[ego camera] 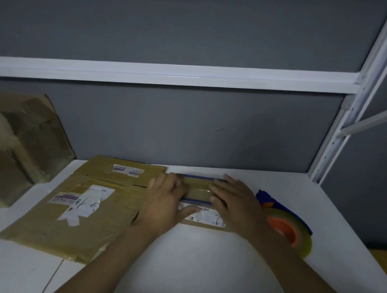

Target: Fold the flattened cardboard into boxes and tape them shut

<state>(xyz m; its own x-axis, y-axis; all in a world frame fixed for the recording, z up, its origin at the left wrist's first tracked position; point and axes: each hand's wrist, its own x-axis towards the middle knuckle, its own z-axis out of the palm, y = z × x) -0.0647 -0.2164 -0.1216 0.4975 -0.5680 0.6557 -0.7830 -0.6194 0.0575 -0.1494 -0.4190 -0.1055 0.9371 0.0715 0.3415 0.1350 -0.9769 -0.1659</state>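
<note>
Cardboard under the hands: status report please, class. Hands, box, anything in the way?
Left hand and right hand press on the small cardboard piece. Piece flat, not yet folded. Tape dispenser lies beside right wrist. Nothing blocking.

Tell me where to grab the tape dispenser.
Probably by the blue frame, from above and the right: it sticks out free beyond the tape roll, and the right hand lying flat beside it blocks the left.

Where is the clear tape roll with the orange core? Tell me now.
Head view: the clear tape roll with the orange core lies on the white table, far right, just beside the right hand.
</note>
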